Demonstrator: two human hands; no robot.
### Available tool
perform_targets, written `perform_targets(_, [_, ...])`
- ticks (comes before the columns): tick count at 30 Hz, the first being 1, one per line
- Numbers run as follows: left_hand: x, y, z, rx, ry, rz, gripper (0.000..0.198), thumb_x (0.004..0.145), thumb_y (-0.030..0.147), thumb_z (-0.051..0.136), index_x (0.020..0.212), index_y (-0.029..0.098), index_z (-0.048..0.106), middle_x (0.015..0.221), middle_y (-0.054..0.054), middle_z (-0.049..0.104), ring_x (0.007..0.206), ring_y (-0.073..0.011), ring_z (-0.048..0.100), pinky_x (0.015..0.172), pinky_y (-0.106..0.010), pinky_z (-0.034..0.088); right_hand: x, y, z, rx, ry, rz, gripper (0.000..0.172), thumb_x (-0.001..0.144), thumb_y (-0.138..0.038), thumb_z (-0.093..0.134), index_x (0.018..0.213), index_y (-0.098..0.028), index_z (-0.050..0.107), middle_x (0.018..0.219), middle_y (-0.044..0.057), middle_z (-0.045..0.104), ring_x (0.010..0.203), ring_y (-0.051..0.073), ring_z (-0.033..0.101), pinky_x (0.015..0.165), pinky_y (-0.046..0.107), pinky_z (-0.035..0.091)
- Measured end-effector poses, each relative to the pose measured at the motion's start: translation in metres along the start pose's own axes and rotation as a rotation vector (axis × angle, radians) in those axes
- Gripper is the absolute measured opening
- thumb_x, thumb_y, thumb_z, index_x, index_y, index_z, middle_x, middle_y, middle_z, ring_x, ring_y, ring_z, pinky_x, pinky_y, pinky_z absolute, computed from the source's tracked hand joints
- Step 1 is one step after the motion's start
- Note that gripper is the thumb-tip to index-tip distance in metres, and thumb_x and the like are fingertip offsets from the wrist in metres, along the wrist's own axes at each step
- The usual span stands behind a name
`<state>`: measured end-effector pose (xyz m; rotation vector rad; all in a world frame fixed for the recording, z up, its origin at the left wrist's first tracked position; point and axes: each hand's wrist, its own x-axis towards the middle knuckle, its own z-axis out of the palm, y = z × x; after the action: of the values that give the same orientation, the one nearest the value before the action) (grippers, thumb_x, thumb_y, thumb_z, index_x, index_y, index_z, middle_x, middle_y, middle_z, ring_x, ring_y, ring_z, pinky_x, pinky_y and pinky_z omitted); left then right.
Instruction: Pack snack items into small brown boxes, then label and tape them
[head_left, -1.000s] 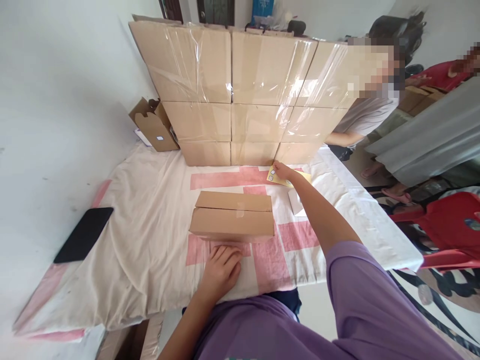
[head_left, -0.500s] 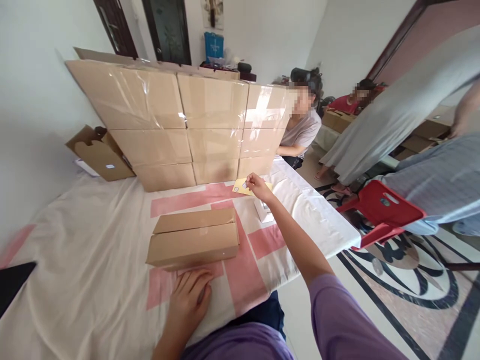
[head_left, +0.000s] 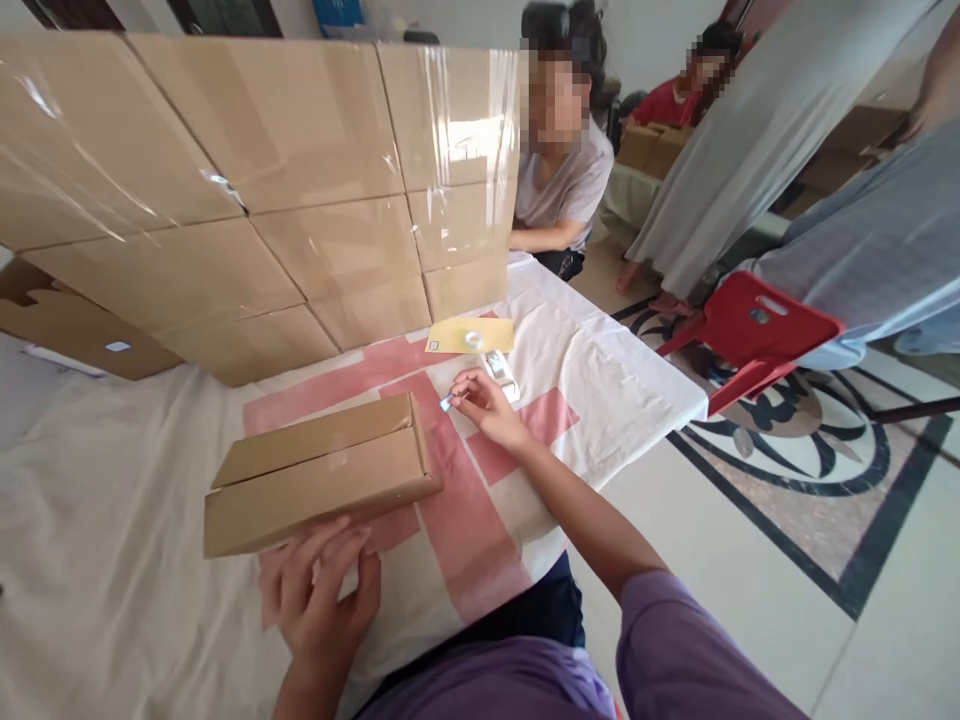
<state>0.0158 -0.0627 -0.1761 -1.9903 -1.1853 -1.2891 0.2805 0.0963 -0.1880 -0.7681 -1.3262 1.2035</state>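
The right hand point(head_left: 487, 408) is pinching a small pale piece point(head_left: 447, 402) between thumb and fingers, holding it above the counter point(head_left: 615, 375), just off the right end of a closed cardboard box point(head_left: 322, 460). The left hand point(head_left: 326, 585) is hovering or resting at the near side of that box, its fingers parted and loosely curled, apparently gripping nothing. The box is lying on the cloth at the near centre, and it is probably going to handle as light and fairly stiff, with top flaps that may be giving under pressure; its two short ends are offering the surest hold. The small piece is looking thin, light and easily bent, so an edge or corner is suiting a fingertip pinch. Beyond the right hand, a yellow sheet point(head_left: 441, 343) and a small white box point(head_left: 510, 385) are lying near each other. The fingers are covering most of the small piece, leaving its markings unreadable; whether the left fingertips are touching the box is staying unclear, and its contents are hidden. The taped stack of cartons point(head_left: 315, 130) is running out of view at the left.
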Motion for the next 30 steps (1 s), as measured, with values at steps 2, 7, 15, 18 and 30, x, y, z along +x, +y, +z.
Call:
perform_targets(2, [0.013,0.008,0.005,0.038,0.041,-0.027,0.038,0.075,0.018,0.085,0.109,0.022,0.069,0.117,-0.012,0.069,0.111,-0.0278,0.065,0.103,-0.046,0.048,-0.003,0.0,0.001,0.023,-0.046,0.007,0.044,0.085,-0.05,0.08,0.11,-0.025,0.054,0.092,-0.001,0.066,0.083,0.015,0.064,0.076,0.03,0.047])
perform_targets(7, [0.039,0.048,0.04,0.097,-0.151,-0.275,0.089,0.071,0.055,0.089,0.143,0.019,0.049,0.161,-0.027,0.037,0.156,-0.0498,0.023,0.12,-0.078,0.016,-0.018,-0.004,0.007,-0.027,-0.188,-0.031,0.034,0.093,-0.037,0.073,0.117,-0.023,0.054,0.095,0.0,0.07,0.084,0.015,0.064,0.078,0.03,0.044])
perform_targets(15, [0.043,0.054,0.062,0.117,-0.222,-0.325,0.063,0.077,0.032,0.08,0.132,0.02,0.05,0.154,-0.023,0.039,0.151,-0.046,0.028,0.12,-0.076,0.017,-0.026,-0.001,0.021,-0.043,-0.319,-0.129,0.031,0.095,-0.025,0.066,0.123,-0.021,0.054,0.098,0.002,0.067,0.09,0.015,0.066,0.077,0.028,0.047])
perform_targets(18, [0.039,0.042,0.056,0.118,-0.193,-0.227,0.067,0.072,0.032,0.083,0.128,0.022,0.049,0.15,-0.022,0.041,0.146,-0.0449,0.032,0.118,-0.075,0.022,-0.029,0.001,0.024,-0.048,-0.335,-0.134,0.031,0.094,-0.024,0.065,0.124,-0.022,0.055,0.1,0.002,0.066,0.091,0.015,0.065,0.083,0.03,0.05])
perform_targets(30, [0.03,0.036,0.061,0.23,-0.156,-0.168,0.073,0.068,0.041,0.082,0.129,0.026,0.046,0.133,-0.017,0.048,0.129,-0.0408,0.044,0.118,-0.076,0.014,-0.035,0.002,0.028,0.059,-0.361,-0.094,0.028,0.098,-0.036,0.067,0.121,-0.024,0.055,0.101,0.003,0.067,0.097,0.017,0.069,0.094,0.034,0.054])
